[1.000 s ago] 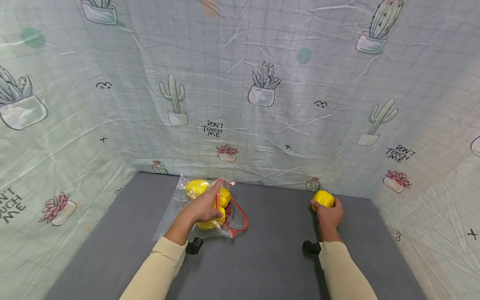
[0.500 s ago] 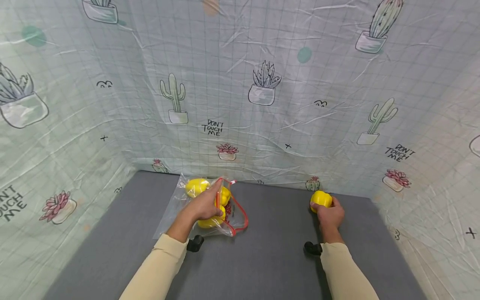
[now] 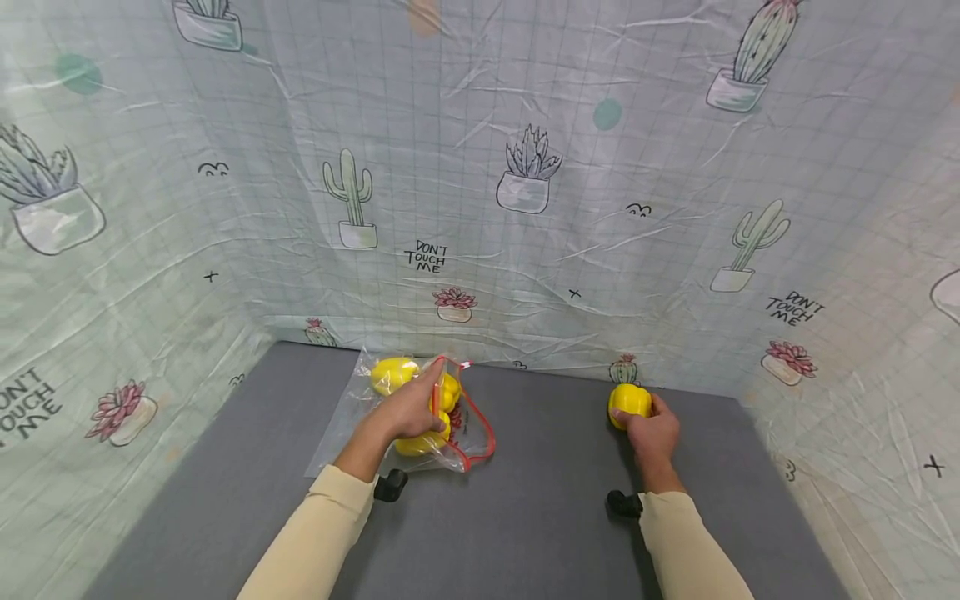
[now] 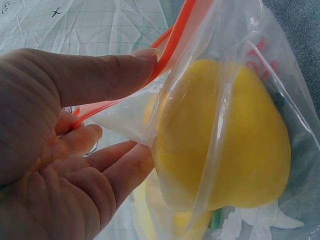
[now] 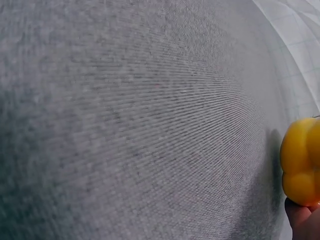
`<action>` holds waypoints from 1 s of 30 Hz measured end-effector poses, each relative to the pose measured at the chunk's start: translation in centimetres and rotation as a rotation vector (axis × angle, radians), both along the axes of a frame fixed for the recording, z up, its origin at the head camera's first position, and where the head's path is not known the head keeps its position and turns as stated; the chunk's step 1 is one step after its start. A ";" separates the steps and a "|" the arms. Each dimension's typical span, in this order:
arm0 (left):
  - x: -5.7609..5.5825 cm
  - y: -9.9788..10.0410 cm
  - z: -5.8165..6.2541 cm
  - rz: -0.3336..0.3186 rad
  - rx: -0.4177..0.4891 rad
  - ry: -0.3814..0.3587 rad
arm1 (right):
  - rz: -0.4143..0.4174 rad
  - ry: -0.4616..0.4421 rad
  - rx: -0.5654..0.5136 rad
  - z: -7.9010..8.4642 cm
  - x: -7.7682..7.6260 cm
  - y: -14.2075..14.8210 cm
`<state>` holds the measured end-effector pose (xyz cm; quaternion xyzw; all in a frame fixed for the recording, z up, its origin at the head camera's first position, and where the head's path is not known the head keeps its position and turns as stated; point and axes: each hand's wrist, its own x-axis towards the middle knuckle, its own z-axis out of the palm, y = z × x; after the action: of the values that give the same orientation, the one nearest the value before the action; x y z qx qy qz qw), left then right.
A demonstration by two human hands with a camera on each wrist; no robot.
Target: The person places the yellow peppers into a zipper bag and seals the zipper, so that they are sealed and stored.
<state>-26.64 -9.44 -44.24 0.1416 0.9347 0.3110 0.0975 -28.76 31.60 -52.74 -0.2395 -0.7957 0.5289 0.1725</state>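
My left hand (image 3: 405,414) holds the mouth of a clear zip bag (image 3: 339,440) at the left of the table, its thumb (image 4: 115,75) against the red-orange zip strip (image 4: 172,47). Inside the bag lie several yellow bell peppers (image 3: 390,377); one big pepper (image 4: 225,135) shows through the plastic close by my fingers in the left wrist view. Off to the right, my right hand (image 3: 657,433) grips another yellow bell pepper (image 3: 632,403), thumb on its near side. The right wrist view shows only part of this pepper (image 5: 301,160) and the thumb below it.
A dark grey table (image 3: 517,500) spreads between the two hands. A pale curtain (image 3: 585,167) printed with cacti closes off the back and both sides, right behind the held pepper. A black wrist mount (image 3: 622,502) sits at each cuff.
My right hand has moved a little to the left with the yellow bell pepper, which has turned slightly. The left hand and the bag have stayed in place.
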 end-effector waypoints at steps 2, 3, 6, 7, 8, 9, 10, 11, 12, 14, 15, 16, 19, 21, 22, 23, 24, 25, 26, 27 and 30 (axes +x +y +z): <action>0.0 0.0 -0.1 0.002 0.001 0.006 | 0.028 0.000 0.005 0.2 0.1 -0.2; 0.0 0.0 -0.1 0.004 0.000 0.009 | 0.039 0.000 0.011 0.3 0.1 -0.3; -0.1 -0.1 0.0 0.009 -0.002 0.015 | 0.073 0.001 0.004 0.5 0.2 -0.6; -0.1 -0.1 0.0 0.011 -0.005 0.013 | 0.080 0.001 0.003 0.6 0.2 -0.7; -0.1 -0.1 0.0 0.007 -0.008 0.014 | 0.081 0.000 0.002 0.7 0.2 -0.8; -0.1 0.0 0.0 0.004 -0.008 0.013 | 0.082 0.001 -0.002 0.7 0.2 -0.9; -0.1 0.0 0.0 0.000 -0.009 0.014 | 0.086 -0.001 -0.003 0.8 0.2 -0.9; -0.1 0.0 0.1 -0.002 -0.006 0.012 | 0.089 0.001 -0.005 0.9 0.2 -1.0; -0.1 0.0 0.1 -0.001 -0.004 0.010 | 0.094 0.002 -0.007 1.0 0.3 -1.1; -0.1 0.0 0.1 -0.002 -0.002 0.016 | 0.109 0.003 -0.014 1.2 0.2 -1.3; -0.1 0.0 0.1 0.002 -0.002 0.012 | 0.117 0.004 -0.018 1.3 0.2 -1.4; 0.0 0.0 0.1 0.004 -0.002 0.011 | 0.127 0.003 -0.022 1.4 0.3 -1.5; -0.1 0.0 0.1 0.002 -0.002 0.011 | 0.144 0.004 -0.030 1.6 0.3 -1.6; 0.0 0.0 0.1 0.001 -0.006 0.011 | 0.155 0.002 -0.023 1.7 0.5 -1.6; -0.1 0.0 0.1 0.000 -0.005 0.014 | 0.161 -0.001 -0.018 1.7 0.6 -1.6; 0.0 -0.1 0.0 0.001 -0.006 0.014 | 0.167 -0.002 -0.014 1.8 0.7 -1.6; 0.0 -0.1 0.0 0.001 -0.006 0.016 | 0.173 -0.004 -0.009 1.9 0.8 -1.6; 0.0 -0.1 -0.1 0.002 -0.005 0.017 | 0.177 -0.006 -0.003 1.9 0.9 -1.6; 0.0 -0.1 -0.1 0.003 -0.004 0.018 | 0.181 -0.006 0.000 2.0 0.9 -1.6; 0.0 -0.1 -0.1 0.001 -0.003 0.019 | 0.183 -0.007 0.004 1.9 1.0 -1.6; 0.0 0.0 -0.2 -0.003 0.000 0.027 | 0.191 -0.004 0.016 2.0 1.1 -1.7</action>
<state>-26.63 -9.46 -44.41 0.1472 0.9358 0.3087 0.0856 -27.67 29.87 -50.78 -0.1623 -0.8196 0.5359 0.1215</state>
